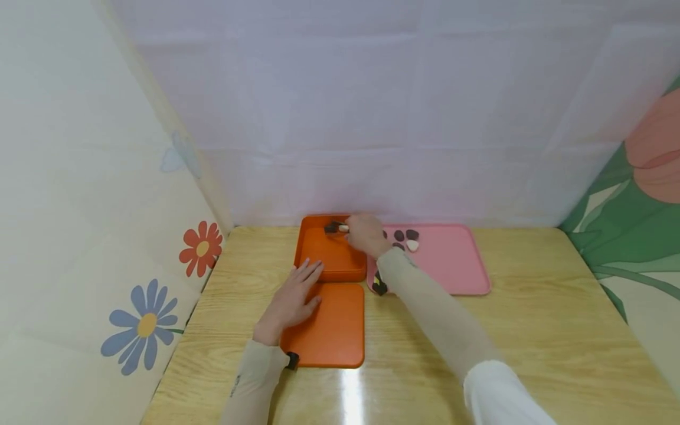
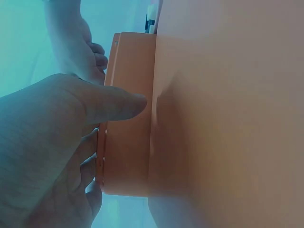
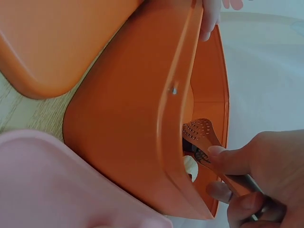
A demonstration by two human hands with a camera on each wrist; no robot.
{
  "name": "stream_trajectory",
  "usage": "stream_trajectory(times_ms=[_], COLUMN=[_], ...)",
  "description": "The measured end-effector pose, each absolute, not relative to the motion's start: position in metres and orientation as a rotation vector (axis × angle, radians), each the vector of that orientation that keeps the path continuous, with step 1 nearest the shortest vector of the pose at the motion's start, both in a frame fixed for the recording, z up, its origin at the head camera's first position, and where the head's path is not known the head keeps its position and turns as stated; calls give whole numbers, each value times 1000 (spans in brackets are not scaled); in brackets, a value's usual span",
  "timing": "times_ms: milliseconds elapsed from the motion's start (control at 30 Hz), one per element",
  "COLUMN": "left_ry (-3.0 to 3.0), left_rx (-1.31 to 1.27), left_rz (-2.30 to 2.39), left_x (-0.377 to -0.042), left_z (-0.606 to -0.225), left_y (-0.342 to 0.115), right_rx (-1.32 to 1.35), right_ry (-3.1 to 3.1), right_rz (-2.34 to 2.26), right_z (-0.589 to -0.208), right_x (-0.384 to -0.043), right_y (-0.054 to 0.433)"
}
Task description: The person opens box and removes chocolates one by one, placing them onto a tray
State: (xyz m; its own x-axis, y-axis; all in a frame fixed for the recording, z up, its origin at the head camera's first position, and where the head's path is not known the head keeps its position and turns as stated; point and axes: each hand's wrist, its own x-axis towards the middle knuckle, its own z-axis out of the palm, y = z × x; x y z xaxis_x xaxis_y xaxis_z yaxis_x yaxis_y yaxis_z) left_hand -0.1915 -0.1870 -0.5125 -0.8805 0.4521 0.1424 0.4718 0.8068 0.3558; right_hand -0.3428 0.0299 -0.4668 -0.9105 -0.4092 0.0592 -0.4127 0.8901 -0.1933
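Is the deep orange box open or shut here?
The orange box is open: the head view shows its inner floor, and the right hand holds perforated tongs reaching inside its rim.

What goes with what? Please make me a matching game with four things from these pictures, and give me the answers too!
Things
1. Tongs
2. Left hand
3. Pink tray
4. Flat orange square

Where or how
A. Has dark pieces on it
B. Lies just in front of the orange box, on the person's side
C. Held by the right hand
D. Rests on the orange box's near rim

Right pairs: 1-C, 2-D, 3-A, 4-B
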Motion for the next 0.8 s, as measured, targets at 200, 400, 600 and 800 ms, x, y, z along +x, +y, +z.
stream_trajectory(times_ms=[200,400,600,800], left_ry=[-2948,-2946,-2949,-2946], left_rx=[-749,-753,-746,-743], left_rz=[-590,-584,-589,-575], left_x=[-191,-191,-190,-190], left_z=[-511,-511,-511,-511], left_y=[-186,-185,-186,-186], right_rx=[656,643,646,623], right_ry=[-3035,-3053,-3044,-3026], right_rz=[283,298,324,335], right_z=[-469,-469,-470,-475], right_x=[-344,-345,-343,-343], right_y=[27,26,25,23])
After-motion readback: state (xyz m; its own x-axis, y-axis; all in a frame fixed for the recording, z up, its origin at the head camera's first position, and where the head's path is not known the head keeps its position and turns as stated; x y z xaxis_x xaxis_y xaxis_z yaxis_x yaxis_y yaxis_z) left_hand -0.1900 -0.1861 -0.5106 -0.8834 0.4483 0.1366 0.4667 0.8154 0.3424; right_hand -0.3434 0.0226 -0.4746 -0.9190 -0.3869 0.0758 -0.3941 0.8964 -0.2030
